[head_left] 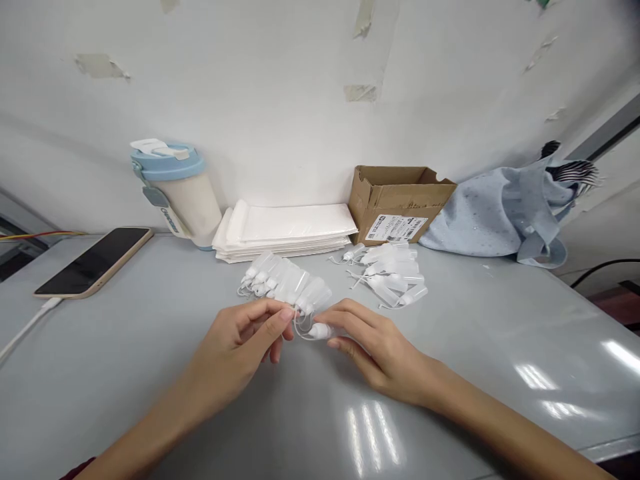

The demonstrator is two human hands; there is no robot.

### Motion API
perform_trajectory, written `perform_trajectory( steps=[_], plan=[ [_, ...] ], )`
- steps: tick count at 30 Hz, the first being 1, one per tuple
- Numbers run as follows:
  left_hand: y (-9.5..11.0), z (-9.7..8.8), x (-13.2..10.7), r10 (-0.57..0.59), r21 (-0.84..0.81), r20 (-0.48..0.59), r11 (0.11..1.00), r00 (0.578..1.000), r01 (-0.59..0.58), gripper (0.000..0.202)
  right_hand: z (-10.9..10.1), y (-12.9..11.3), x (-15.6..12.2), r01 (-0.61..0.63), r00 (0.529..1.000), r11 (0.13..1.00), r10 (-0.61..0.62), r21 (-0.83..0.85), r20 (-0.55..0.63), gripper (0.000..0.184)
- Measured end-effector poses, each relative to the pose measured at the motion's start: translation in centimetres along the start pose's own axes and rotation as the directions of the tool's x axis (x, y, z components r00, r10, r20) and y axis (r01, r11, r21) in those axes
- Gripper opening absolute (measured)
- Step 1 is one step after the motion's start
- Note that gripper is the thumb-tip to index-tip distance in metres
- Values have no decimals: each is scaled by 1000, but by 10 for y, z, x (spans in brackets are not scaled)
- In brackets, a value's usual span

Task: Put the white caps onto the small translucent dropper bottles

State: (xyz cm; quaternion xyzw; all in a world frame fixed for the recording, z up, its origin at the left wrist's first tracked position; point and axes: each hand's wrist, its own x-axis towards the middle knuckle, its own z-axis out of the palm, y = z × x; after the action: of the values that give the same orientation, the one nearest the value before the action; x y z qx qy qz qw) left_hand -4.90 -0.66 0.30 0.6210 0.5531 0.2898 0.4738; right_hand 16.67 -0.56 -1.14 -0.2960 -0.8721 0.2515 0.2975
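Note:
My left hand [245, 340] and my right hand [373, 343] meet at the middle of the grey table [150, 373]. Between their fingertips is a small clear plastic bottle with a white cap [318, 331] and a thin looped tether. The left fingers pinch the bottle's body end, the right fingers pinch the cap end. Just beyond the hands lies a row of several similar small bottles [283, 283], side by side. A looser pile of the same bottles [393, 272] lies further right.
A stack of white padded envelopes [287, 230] rests against the wall. An open cardboard box [397, 200] stands right of it, then a light blue cloth bag [505, 213]. A blue-lidded tumbler [175, 190] and a charging phone [95, 261] are at left.

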Motion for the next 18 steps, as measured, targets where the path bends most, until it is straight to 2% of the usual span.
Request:
perform_trajectory(
  steps=[9, 18],
  plan=[
    [0, -3, 0, 12, -58, 14, 998, 1000, -11, 30, -1, 0, 0, 37, 999, 998, -37, -52, -7, 27],
    [3, 0, -6, 66, -34, 24, 997, 998, -65, 26, 0, 2, -1, -1, 996, 1000, 0, -19, -89, 26]
  ],
)
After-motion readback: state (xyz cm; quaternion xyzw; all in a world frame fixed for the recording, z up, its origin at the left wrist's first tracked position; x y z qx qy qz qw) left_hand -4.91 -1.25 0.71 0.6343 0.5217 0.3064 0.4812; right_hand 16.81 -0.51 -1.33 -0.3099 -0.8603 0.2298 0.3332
